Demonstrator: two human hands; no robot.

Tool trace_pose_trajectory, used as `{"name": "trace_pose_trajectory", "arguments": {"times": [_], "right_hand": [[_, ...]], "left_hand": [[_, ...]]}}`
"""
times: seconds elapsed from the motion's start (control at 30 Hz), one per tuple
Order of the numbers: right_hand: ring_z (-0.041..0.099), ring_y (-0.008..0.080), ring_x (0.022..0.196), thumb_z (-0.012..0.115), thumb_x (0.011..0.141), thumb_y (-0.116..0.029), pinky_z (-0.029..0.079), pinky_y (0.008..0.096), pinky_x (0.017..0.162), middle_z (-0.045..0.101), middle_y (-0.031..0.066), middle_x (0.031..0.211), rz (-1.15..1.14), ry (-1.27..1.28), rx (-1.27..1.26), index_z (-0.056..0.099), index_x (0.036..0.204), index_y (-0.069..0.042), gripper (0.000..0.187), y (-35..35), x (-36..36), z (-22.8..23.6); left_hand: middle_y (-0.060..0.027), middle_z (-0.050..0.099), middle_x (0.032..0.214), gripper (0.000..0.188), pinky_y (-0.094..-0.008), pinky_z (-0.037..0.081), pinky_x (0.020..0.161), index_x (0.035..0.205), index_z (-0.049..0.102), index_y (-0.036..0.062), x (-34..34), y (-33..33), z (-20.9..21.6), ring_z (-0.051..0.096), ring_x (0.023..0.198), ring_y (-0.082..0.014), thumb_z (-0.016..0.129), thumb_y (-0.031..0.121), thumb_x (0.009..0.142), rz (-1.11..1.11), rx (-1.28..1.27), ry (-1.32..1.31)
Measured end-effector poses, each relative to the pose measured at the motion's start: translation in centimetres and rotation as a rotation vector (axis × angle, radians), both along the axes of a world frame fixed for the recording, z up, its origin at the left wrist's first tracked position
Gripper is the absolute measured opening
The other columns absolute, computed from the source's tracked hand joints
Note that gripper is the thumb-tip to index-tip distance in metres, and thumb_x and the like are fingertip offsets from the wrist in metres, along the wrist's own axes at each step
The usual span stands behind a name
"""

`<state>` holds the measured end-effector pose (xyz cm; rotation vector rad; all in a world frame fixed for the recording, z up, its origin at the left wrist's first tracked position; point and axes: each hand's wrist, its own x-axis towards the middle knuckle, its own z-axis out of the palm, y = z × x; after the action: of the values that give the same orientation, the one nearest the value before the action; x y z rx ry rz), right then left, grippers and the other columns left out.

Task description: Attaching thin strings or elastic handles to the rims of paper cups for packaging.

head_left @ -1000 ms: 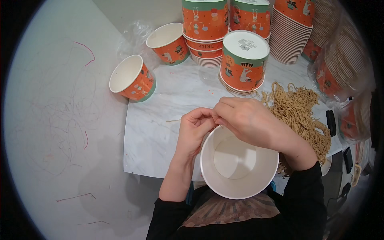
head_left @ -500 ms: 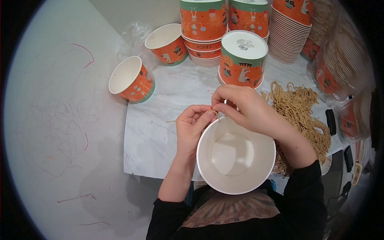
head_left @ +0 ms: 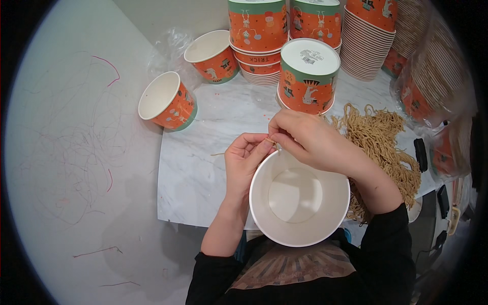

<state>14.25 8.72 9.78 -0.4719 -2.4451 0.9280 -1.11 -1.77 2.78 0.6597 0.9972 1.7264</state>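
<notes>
While the left hand [head_left: 241, 157] keeps a narrow pinch on a thin tan string [head_left: 275, 144], I see the right hand [head_left: 307, 137] closed on it too, thumb and fingertips meeting the left's. Both work at the far rim of a round white-lined paper tub [head_left: 336, 203], which sits between the forearms, mouth up. Beside the right forearm I see a tangled heap of tan yarn [head_left: 378, 137] on the white marbled tabletop [head_left: 193, 178]. Beyond stands an upturned orange-and-green printed paper tub [head_left: 309, 91]; to the left, two open ones.
</notes>
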Motion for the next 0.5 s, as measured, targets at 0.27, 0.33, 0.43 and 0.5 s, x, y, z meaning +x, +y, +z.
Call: {"name": "trace_pose_trajectory", "arguments": {"times": [0.27,0.33,0.43,0.5], "right_hand": [[0.064,0.032,0.084,0.065,0.092,-0.011,0.05,0.0397,0.071,0.063,0.015,0.087,0.072,0.005,0.119,0.06,0.094,0.001,0.012,0.46,0.34,0.24],[0.064,0.0313,0.082,0.065,0.092,-0.011,0.05,0.0388,0.071,0.063,0.0148,0.086,0.064,0.016,0.1,0.06,0.094,0.001,0.013,0.5,0.4,0.14],[0.064,0.0272,0.078,0.064,0.093,-0.01,0.05,0.0359,0.07,0.063,0.0133,0.083,0.049,0.019,0.009,0.06,0.094,0.001,0.012,0.55,0.34,-0.11],[0.064,0.0238,0.076,0.063,0.094,-0.01,0.05,0.0338,0.069,0.063,0.0121,0.082,0.047,0.019,-0.062,0.06,0.094,0.002,0.012,0.64,0.28,-0.22]], "left_hand": [[-0.0125,0.073,0.095,0.013,-0.0249,0.058,0.076,0.105,0.065,-0.0036,0.41,0.02,0.28,0.071,0.083,-0.0131,0.069,0.001,0.093,0.039,-0.011,0.06],[-0.0121,0.072,0.095,0.014,-0.0249,0.058,0.076,0.106,0.064,-0.0029,0.42,0.03,0.19,0.071,0.084,-0.0134,0.069,0.001,0.092,0.034,0.026,0.017],[-0.0119,0.072,0.096,0.016,-0.0246,0.058,0.076,0.107,0.063,-0.0025,0.09,-0.13,0.05,0.07,0.084,-0.0134,0.068,-0.001,0.092,0.025,0.054,0.051],[-0.012,0.072,0.095,0.013,-0.0246,0.057,0.076,0.105,0.064,-0.0031,-0.05,-0.22,-0.05,0.07,0.084,-0.0132,0.067,-0.002,0.092,0.023,0.069,0.062]]}}
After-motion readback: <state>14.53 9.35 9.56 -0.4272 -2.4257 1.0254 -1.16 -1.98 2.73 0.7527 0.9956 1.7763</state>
